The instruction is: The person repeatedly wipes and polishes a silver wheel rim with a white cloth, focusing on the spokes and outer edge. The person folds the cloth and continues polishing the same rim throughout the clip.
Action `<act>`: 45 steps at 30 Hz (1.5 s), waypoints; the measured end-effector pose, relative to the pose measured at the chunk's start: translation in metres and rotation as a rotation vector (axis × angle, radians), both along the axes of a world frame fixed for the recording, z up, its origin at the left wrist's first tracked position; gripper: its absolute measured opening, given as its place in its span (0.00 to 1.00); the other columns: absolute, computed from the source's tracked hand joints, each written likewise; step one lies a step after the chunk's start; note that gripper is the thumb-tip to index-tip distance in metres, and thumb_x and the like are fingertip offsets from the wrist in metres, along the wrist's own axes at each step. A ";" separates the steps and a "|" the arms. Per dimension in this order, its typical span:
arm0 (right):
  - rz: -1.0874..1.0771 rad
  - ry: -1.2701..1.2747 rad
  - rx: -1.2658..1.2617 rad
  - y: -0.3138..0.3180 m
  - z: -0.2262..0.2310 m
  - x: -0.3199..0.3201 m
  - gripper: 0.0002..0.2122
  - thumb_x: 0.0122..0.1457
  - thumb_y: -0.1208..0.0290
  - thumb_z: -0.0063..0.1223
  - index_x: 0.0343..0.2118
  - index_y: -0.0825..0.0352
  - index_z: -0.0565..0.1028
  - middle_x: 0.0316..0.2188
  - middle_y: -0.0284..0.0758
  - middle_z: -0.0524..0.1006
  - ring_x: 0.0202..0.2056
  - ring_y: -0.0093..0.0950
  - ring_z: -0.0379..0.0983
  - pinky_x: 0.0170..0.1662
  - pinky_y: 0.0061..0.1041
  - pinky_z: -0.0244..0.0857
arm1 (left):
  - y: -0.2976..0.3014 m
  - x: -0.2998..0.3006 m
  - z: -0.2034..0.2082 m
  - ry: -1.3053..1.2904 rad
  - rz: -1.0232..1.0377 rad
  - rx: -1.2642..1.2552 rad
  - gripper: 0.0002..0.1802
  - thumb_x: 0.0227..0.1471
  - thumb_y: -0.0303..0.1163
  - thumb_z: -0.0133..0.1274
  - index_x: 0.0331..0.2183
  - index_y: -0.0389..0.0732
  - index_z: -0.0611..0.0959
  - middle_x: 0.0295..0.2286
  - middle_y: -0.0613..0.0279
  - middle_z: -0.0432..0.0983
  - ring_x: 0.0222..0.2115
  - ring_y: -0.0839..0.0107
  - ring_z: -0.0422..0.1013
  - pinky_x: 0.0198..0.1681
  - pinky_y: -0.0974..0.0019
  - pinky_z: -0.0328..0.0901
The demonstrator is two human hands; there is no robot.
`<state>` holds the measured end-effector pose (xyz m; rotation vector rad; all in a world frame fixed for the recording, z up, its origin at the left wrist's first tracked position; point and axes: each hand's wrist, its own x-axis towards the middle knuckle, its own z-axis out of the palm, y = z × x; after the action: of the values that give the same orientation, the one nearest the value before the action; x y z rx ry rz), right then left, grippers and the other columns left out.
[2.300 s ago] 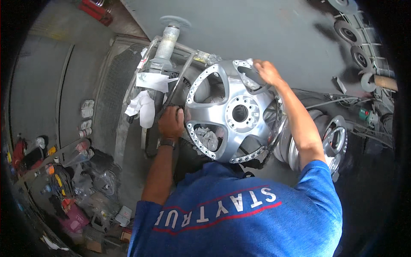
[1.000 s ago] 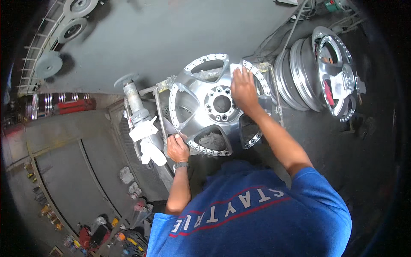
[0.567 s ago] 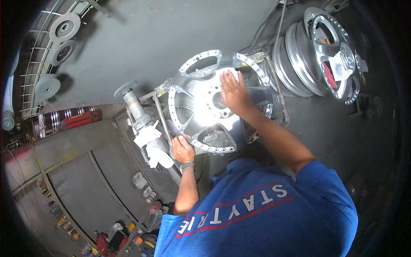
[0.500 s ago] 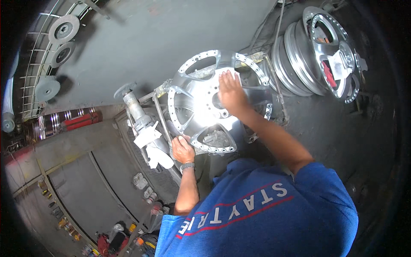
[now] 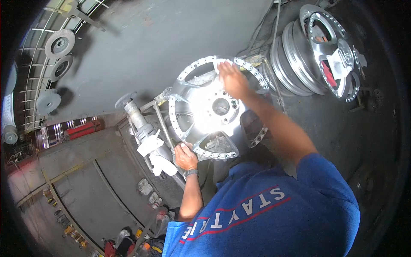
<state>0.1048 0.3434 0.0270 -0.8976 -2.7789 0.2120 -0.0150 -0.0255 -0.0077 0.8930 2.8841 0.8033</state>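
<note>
A silver multi-spoke wheel face (image 5: 199, 115), with bolt holes around its rim and a round hub opening, sits raised on a metal stand in front of me. Its middle glares under bright light. My right hand (image 5: 233, 80) lies on the upper spoke, fingers together and pressing a white sheet (image 5: 216, 65) against the metal. Most of that sheet is hidden under the fingers, and I cannot tell whether it is cloth or paper. At the lower left of the rim, my left hand (image 5: 186, 156) is closed around the edge; its fingertips are partly hidden.
Left of the wheel, a power tool (image 5: 143, 124) with a disc lies on the stand, white sheets (image 5: 162, 165) over it. More wheel parts (image 5: 295, 60) are stacked at far right. Abrasive discs (image 5: 60, 43) hang on a wire rack. Bottles and tools line the lower left.
My right hand has slid outward along the upper spoke with the white sheet, uncovering the hub opening. My left hand keeps its place on the rim. The whole view has shifted slightly.
</note>
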 end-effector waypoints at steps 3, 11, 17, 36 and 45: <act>-0.133 -0.012 -0.380 0.071 0.006 -0.020 0.22 0.71 0.62 0.41 0.58 0.75 0.75 0.63 0.51 0.74 0.66 0.45 0.69 0.68 0.52 0.59 | 0.005 0.000 0.002 -0.007 -0.011 0.004 0.19 0.71 0.41 0.43 0.35 0.37 0.81 0.33 0.46 0.78 0.36 0.40 0.75 0.40 0.44 0.68; 0.166 0.001 0.188 -0.020 0.000 0.010 0.24 0.67 0.66 0.53 0.61 0.76 0.73 0.63 0.51 0.73 0.68 0.45 0.66 0.72 0.51 0.54 | 0.007 0.003 0.005 0.009 0.004 0.013 0.20 0.71 0.41 0.44 0.36 0.37 0.81 0.34 0.47 0.79 0.36 0.41 0.75 0.39 0.43 0.68; 0.189 0.041 0.153 0.011 0.006 0.008 0.22 0.66 0.65 0.54 0.58 0.74 0.76 0.62 0.47 0.75 0.64 0.44 0.71 0.68 0.48 0.61 | 0.002 0.001 0.003 -0.005 -0.001 0.000 0.19 0.71 0.40 0.44 0.38 0.36 0.82 0.35 0.45 0.79 0.37 0.40 0.75 0.40 0.43 0.68; -0.261 0.114 -0.637 0.092 0.019 0.026 0.19 0.70 0.63 0.42 0.52 0.69 0.80 0.45 0.57 0.82 0.50 0.56 0.78 0.58 0.48 0.69 | -0.001 0.004 0.003 0.034 -0.019 0.008 0.21 0.72 0.41 0.41 0.35 0.35 0.80 0.34 0.43 0.77 0.37 0.38 0.73 0.40 0.42 0.65; -0.058 0.158 0.052 -0.008 -0.006 0.016 0.22 0.67 0.65 0.49 0.54 0.80 0.77 0.57 0.54 0.78 0.66 0.47 0.69 0.71 0.49 0.57 | 0.005 -0.001 0.004 0.022 -0.040 -0.010 0.22 0.72 0.42 0.41 0.36 0.36 0.80 0.34 0.45 0.77 0.37 0.40 0.74 0.40 0.43 0.67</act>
<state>0.1211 0.3356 0.0205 -0.9066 -2.5974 0.1918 -0.0161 -0.0200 -0.0032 0.9611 2.8765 0.7802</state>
